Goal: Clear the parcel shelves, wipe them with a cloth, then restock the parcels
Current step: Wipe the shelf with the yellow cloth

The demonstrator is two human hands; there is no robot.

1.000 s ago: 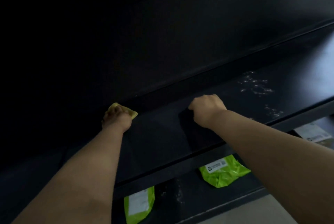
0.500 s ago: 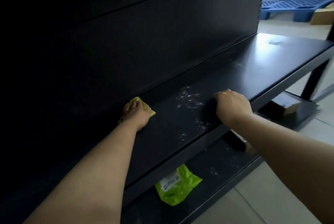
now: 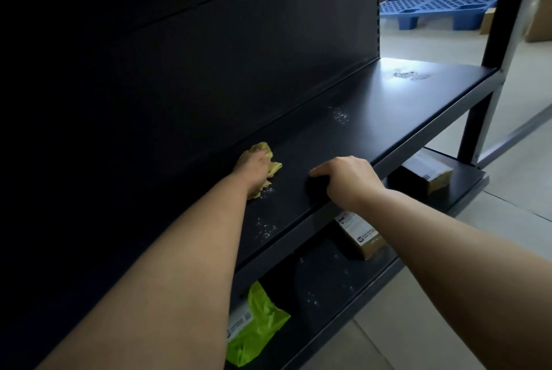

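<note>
On the dark metal upper shelf (image 3: 373, 118), toward its back edge, I have my left hand (image 3: 254, 166) pressed flat onto a crumpled yellow cloth (image 3: 270, 157). The fingers are spread over the cloth and pin it against the shelf surface; whether they curl around any of it I cannot tell, since the cloth's edges poke out only past the fingertips and beside the wrist. My right hand (image 3: 349, 180) rests near the shelf's front lip, knuckles bent, fingers curled down onto the surface with nothing in them, well apart from the cloth.

Pale specks of dust (image 3: 265, 227) lie scattered near the front edge just below my left forearm, another patch (image 3: 340, 114) sits farther along toward the back, and a smeared whitish mark (image 3: 409, 75) shows near the far end where light falls on the metal. No parcels stand on this level.

Below it, the lower black shelf (image 3: 466, 187) holds the parcels: a bright green plastic mailer bag (image 3: 260, 328) with a white label lies at the near end, a brown cardboard box (image 3: 360, 233) with a printed label sits under my right wrist, and a second brown cardboard box (image 3: 427, 171) rests farther right. Beyond the rack's dark upright post (image 3: 504, 8), a blue plastic pallet (image 3: 442, 2) lies on the pale floor.
</note>
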